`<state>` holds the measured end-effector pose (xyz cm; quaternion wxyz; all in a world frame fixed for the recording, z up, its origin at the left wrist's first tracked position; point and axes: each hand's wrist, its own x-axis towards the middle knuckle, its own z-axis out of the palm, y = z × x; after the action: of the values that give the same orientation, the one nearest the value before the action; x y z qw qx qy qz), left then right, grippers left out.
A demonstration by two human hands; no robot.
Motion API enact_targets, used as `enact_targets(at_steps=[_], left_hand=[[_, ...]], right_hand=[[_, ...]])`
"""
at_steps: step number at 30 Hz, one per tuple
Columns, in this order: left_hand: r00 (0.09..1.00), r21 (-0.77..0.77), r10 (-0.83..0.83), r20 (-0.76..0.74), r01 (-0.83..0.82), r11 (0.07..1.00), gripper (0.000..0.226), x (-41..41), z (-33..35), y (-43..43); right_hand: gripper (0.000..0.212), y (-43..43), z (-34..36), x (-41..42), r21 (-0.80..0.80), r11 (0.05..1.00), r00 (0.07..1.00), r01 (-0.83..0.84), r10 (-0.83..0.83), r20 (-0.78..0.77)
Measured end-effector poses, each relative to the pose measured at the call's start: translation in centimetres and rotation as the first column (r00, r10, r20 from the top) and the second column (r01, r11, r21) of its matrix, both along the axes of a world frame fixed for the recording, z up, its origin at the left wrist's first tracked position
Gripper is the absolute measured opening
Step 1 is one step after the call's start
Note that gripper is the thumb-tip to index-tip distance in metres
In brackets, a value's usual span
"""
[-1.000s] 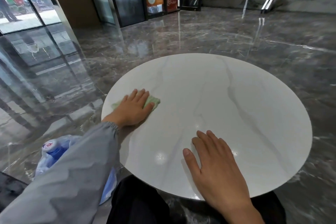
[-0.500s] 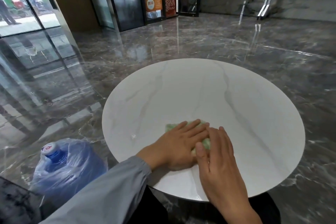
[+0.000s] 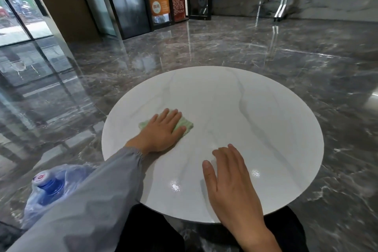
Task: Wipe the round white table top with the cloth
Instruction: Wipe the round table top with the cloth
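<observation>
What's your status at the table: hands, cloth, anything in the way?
Left hand flat, pressing green cloth on table top. Right hand open, resting near edge. Water bottle on floor, left.

- Round white table top point(image 3: 266, 129), glossy with faint grey veins, bright light spots towards its near edge
- Green cloth point(image 3: 185, 123) lies flat on the top's left half, in from the left edge
- Left hand point(image 3: 161, 132) rests palm down on the cloth, fingers straight
- Right hand point(image 3: 231, 186) lies palm down on the bare top at the near edge, apart from the cloth
- Dark marbled floor point(image 3: 225, 47) carries the table; a bagged blue water bottle point(image 3: 49, 190) stands on it near the near-left edge
</observation>
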<state>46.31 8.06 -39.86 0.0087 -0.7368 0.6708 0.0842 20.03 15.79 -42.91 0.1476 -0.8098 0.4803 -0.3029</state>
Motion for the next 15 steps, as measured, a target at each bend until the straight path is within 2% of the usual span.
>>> enact_targets(at_steps=[2, 5, 7, 11, 13, 15], left_hand=[[0.987, -0.002, -0.162, -0.001, 0.162, 0.987, 0.072, -4.8, 0.2, 0.9], [0.920, 0.003, -0.391, -0.015, 0.391, 0.920, 0.073, -10.6, 0.3, 3.7], [0.888, -0.027, -0.458, -0.040, 0.457, 0.889, 0.072, -11.7, 0.1, 5.1], [0.922, -0.076, -0.326, -0.211, 0.317, 0.945, 0.071, -9.1, 0.9, 6.4], [0.966, -0.092, -0.209, -0.155, 0.197, 0.976, 0.073, -6.2, 1.1, 7.0], [0.987, -0.187, -0.099, -0.128, 0.074, 0.980, 0.080, -3.7, 0.7, 8.0]], right_hand=[[0.064, 0.0, 0.5, -0.1, 0.035, 0.999, 0.998, -0.009, 0.007, 0.064], [0.073, 0.1, 1.1, -0.3, 0.135, 0.991, 0.983, -0.020, -0.005, 0.181], [0.075, 0.0, 1.3, -0.6, 0.175, 0.985, 0.968, -0.011, -0.034, 0.248], [0.071, -0.1, 1.4, -0.8, 0.186, 0.983, 0.964, -0.003, -0.047, 0.262], [0.069, -0.2, 1.4, -0.7, 0.179, 0.984, 0.980, -0.009, -0.027, 0.196], [0.072, -0.6, 1.8, -0.3, 0.119, 0.992, 0.999, -0.041, 0.037, 0.036]])
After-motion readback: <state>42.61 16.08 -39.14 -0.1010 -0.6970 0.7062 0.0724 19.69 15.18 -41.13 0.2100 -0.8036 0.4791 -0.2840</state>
